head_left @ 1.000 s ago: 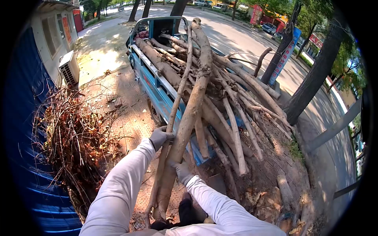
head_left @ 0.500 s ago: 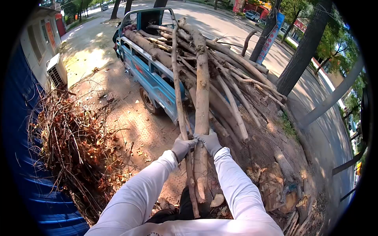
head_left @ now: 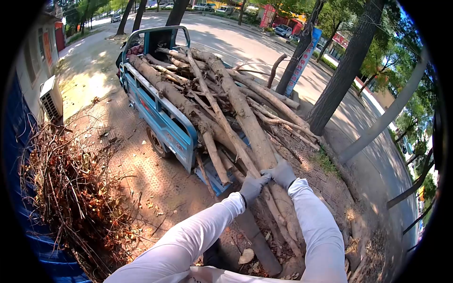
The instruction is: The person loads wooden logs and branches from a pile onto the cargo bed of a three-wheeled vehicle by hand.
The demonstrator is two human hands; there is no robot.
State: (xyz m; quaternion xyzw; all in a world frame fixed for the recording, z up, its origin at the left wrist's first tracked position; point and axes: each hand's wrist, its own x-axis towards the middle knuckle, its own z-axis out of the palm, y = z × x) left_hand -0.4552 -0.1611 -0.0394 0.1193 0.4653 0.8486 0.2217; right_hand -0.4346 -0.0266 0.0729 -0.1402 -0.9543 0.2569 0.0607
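Note:
My left hand (head_left: 253,187), in a grey glove, is closed around a thin branch (head_left: 218,113) that slopes down toward me. Just right of it, my gloved right hand (head_left: 282,173) is wrapped over a thick log (head_left: 243,111) lying alongside the branch. Both hands nearly touch. The far ends of these two pieces rest on a pile of logs (head_left: 165,92) in the bed of a blue cargo vehicle (head_left: 177,137). Their near ends hang past my hands, above another log (head_left: 257,243) near the ground.
A heap of dry twigs and leaves (head_left: 78,198) lies at left against a blue corrugated wall (head_left: 19,188). An air-conditioner unit (head_left: 51,98) stands by the building. Tree trunks (head_left: 347,66) and a slanting pole (head_left: 382,113) rise at right, beside the road.
The near ends of the branch and log have swung right, with both my hands still on them. The view has shifted, and a log beneath now shows near my feet.

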